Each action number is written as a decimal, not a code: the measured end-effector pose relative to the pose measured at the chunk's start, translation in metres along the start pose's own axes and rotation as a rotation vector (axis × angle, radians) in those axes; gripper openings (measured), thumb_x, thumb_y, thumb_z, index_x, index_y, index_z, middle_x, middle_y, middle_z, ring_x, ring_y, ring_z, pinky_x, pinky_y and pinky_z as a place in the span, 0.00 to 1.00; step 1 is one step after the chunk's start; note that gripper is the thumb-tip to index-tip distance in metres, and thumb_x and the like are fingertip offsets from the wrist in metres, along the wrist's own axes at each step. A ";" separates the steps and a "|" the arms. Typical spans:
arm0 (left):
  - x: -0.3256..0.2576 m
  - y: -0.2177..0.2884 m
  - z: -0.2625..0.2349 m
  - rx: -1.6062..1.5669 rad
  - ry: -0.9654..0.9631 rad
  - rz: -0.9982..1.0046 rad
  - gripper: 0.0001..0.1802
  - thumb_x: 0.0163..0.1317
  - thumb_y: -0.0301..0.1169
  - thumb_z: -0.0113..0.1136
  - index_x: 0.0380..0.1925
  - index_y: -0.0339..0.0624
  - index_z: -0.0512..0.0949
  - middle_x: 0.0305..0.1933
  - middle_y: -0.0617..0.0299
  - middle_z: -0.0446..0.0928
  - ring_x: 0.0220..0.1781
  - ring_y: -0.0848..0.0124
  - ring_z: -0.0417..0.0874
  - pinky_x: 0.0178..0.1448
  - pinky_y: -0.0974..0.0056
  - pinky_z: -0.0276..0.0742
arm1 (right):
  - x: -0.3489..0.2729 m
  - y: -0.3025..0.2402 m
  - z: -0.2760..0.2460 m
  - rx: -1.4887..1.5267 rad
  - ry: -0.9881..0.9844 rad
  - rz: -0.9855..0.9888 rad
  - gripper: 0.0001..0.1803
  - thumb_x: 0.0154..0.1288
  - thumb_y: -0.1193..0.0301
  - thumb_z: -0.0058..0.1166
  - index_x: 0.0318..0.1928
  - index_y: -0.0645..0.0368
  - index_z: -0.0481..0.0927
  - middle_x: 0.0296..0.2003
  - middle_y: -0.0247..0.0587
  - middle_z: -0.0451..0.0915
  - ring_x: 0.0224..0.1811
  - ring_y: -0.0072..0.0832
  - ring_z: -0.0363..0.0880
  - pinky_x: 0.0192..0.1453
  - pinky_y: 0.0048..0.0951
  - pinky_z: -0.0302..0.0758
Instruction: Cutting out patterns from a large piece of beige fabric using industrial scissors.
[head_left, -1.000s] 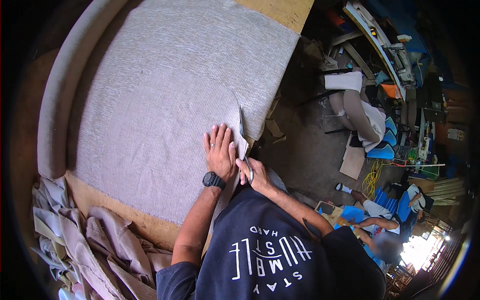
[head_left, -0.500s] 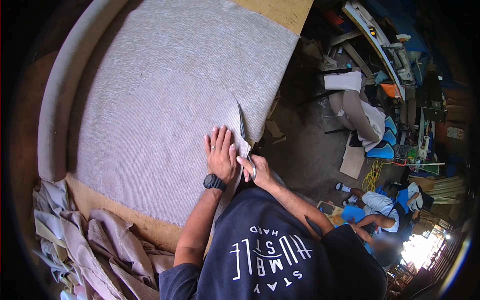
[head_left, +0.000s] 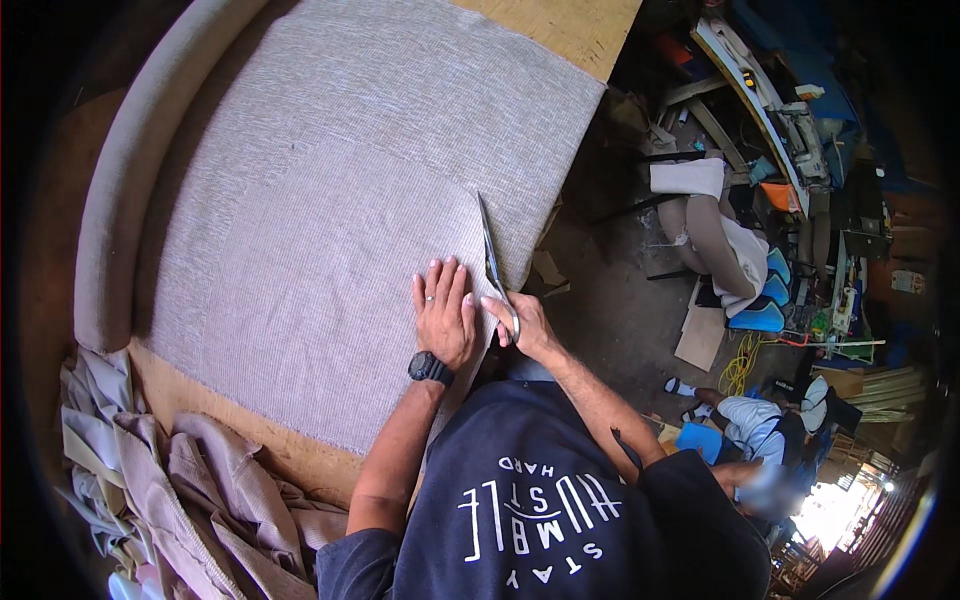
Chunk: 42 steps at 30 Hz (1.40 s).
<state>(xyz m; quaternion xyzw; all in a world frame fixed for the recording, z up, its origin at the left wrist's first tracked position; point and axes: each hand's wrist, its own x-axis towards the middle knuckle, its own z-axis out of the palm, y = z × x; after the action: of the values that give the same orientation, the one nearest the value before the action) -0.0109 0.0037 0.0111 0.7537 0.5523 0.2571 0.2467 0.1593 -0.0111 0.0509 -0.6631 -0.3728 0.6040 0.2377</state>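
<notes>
A large sheet of grey-beige ribbed fabric point(head_left: 330, 110) covers most of the wooden table. On top of it lies a smaller piece of the same kind of fabric point(head_left: 320, 280) with a curved right edge. My left hand point(head_left: 446, 318) rests flat on the smaller piece, fingers stretched out. Close beside it, my right hand point(head_left: 524, 322) grips the handles of a pair of scissors point(head_left: 489, 245). Their long blades point away from me along the curved edge. My right fingers are partly hidden by the handles.
A roll of fabric point(head_left: 125, 200) lines the table's left side. Heaped cloth point(head_left: 210, 490) lies at the lower left. The wooden tabletop point(head_left: 560, 35) shows at the far edge. To the right are a chair with cushions point(head_left: 715, 225), a cluttered bench point(head_left: 755, 110) and another person point(head_left: 750, 430) sitting low.
The scissor blades have tilted and now show more clearly along the curved edge. My right hand has shifted slightly right and nearer me. My left hand stays flat on the fabric.
</notes>
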 end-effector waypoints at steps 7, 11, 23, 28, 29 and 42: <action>-0.001 0.002 -0.001 -0.009 0.008 -0.010 0.25 0.73 0.33 0.48 0.68 0.38 0.70 0.75 0.50 0.67 0.81 0.52 0.59 0.83 0.42 0.43 | 0.005 0.003 -0.020 0.007 -0.095 -0.038 0.29 0.71 0.47 0.60 0.27 0.61 0.76 0.17 0.32 0.75 0.16 0.19 0.75 0.23 0.24 0.73; -0.001 0.003 -0.002 0.007 0.008 -0.011 0.24 0.73 0.32 0.47 0.67 0.38 0.71 0.75 0.51 0.67 0.80 0.53 0.60 0.83 0.42 0.44 | 0.015 -0.014 -0.035 0.003 -0.122 0.024 0.29 0.70 0.44 0.59 0.31 0.60 0.77 0.20 0.31 0.76 0.18 0.18 0.76 0.23 0.22 0.74; 0.000 0.003 -0.001 0.005 0.017 -0.018 0.24 0.74 0.32 0.47 0.68 0.38 0.71 0.74 0.51 0.68 0.80 0.54 0.61 0.83 0.42 0.44 | 0.036 -0.019 -0.054 -0.150 -0.158 -0.039 0.31 0.68 0.40 0.60 0.28 0.57 0.74 0.19 0.28 0.72 0.17 0.15 0.72 0.22 0.22 0.71; 0.000 0.003 0.000 0.017 0.010 -0.020 0.24 0.74 0.32 0.48 0.68 0.39 0.71 0.74 0.51 0.68 0.80 0.54 0.60 0.83 0.42 0.44 | 0.039 -0.020 -0.059 -0.181 -0.168 -0.084 0.32 0.67 0.40 0.61 0.24 0.56 0.73 0.17 0.27 0.71 0.16 0.15 0.71 0.21 0.23 0.70; 0.000 0.004 0.001 0.019 0.008 -0.019 0.24 0.73 0.32 0.48 0.68 0.39 0.71 0.74 0.52 0.68 0.80 0.54 0.60 0.83 0.42 0.44 | 0.040 -0.017 -0.061 -0.199 -0.165 -0.072 0.31 0.67 0.42 0.62 0.24 0.56 0.73 0.16 0.26 0.70 0.15 0.15 0.71 0.21 0.23 0.70; -0.001 0.004 0.003 0.072 0.064 -0.007 0.24 0.73 0.32 0.50 0.67 0.39 0.72 0.74 0.53 0.69 0.79 0.54 0.63 0.83 0.43 0.47 | 0.071 -0.037 -0.103 -0.264 -0.385 -0.059 0.29 0.67 0.45 0.64 0.25 0.58 0.75 0.17 0.28 0.72 0.17 0.16 0.72 0.23 0.24 0.70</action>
<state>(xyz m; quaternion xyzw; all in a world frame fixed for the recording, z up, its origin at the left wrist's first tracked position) -0.0062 0.0013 0.0110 0.7516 0.5714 0.2600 0.2023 0.2522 0.0812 0.0512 -0.5497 -0.5063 0.6582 0.0912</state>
